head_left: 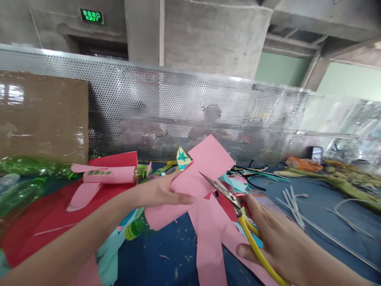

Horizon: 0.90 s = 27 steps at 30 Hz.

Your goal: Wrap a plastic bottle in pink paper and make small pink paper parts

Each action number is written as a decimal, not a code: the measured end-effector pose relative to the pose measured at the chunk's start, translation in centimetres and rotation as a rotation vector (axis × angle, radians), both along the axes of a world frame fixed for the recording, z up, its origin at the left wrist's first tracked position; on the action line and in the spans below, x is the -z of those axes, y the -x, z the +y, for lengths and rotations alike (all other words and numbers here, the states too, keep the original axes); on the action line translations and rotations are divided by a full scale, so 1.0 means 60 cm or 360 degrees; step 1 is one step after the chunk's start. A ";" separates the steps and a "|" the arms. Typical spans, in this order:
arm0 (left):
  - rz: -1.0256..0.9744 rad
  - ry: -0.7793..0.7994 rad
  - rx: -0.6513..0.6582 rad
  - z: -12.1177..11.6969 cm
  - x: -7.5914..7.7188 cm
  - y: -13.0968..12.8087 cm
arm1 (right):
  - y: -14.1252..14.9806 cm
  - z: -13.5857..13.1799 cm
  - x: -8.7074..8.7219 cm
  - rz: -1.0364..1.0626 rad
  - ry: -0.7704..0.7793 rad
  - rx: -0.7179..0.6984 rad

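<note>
My left hand (pixel 165 192) is closed round a green plastic bottle (pixel 137 227) wrapped in pink paper (pixel 205 163), holding it tilted above the blue table (pixel 315 202). Only the bottle's neck shows below the wrap. My right hand (pixel 276 238) grips yellow-handled scissors (pixel 238 206), whose blades are parted at the pink paper's lower right edge. Cut pink paper strips (pixel 208 238) hang and lie below the wrap.
A finished pink paper-covered bottle rocket (pixel 104 174) lies on red paper (pixel 44 214) at left, beside empty green bottles (pixel 20 167) and a cardboard box (pixel 41 115). White and black strips (pixel 291 198) lie at right. A perforated metal screen (pixel 208 111) backs the table, with people behind it.
</note>
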State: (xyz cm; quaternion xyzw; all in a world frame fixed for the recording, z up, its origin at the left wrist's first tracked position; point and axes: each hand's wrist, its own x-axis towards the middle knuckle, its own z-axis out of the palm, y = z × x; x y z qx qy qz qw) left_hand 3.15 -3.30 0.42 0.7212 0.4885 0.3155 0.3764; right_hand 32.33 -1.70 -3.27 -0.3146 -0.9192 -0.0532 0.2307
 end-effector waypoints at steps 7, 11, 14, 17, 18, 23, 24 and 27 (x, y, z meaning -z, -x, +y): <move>-0.0196 0.0248 0.0328 0.002 -0.004 -0.005 | -0.003 -0.005 -0.006 0.0037 -0.0010 -0.0020; -0.0217 0.0319 0.0335 -0.005 -0.015 -0.003 | -0.012 -0.007 -0.008 0.0047 -0.0064 -0.0058; -0.0173 0.0312 0.0228 -0.008 -0.019 0.000 | -0.014 -0.008 -0.009 0.0047 -0.0058 -0.0120; -0.0192 0.0375 0.0278 -0.007 -0.017 0.000 | -0.011 -0.011 -0.011 0.0054 -0.0088 -0.0143; -0.0209 0.0395 0.0312 -0.006 -0.015 0.000 | -0.010 -0.012 -0.012 0.0055 -0.0100 -0.0136; -0.0195 0.0402 0.0309 -0.003 -0.008 -0.003 | -0.004 -0.016 -0.016 0.0065 -0.0126 -0.0135; -0.0196 0.0403 0.0304 -0.003 -0.007 -0.004 | -0.003 -0.016 -0.016 0.0070 -0.0142 -0.0140; -0.0206 0.0412 0.0282 -0.004 -0.009 -0.006 | -0.002 -0.014 -0.015 0.0097 -0.0139 -0.0158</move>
